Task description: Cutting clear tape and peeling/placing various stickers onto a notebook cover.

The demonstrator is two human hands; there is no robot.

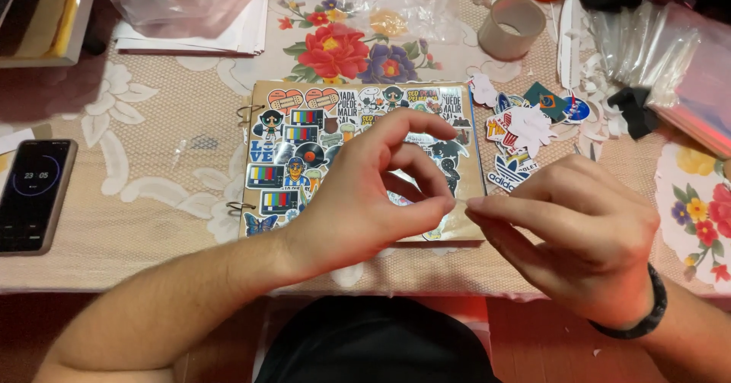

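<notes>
Oddly, whatever both hands pinch is too thin and small to identify: left hand (365, 200) and right hand (579, 238) meet fingertip to fingertip, pressed together. Behind the fingers lies a brown ring-bound cardboard album (304, 151) crowded with colourful stickers, its lower right corner hidden.

Ring-bound sticker album (304, 154) flat on table, page crowded with colourful stickers (partly hidden).
</notes>
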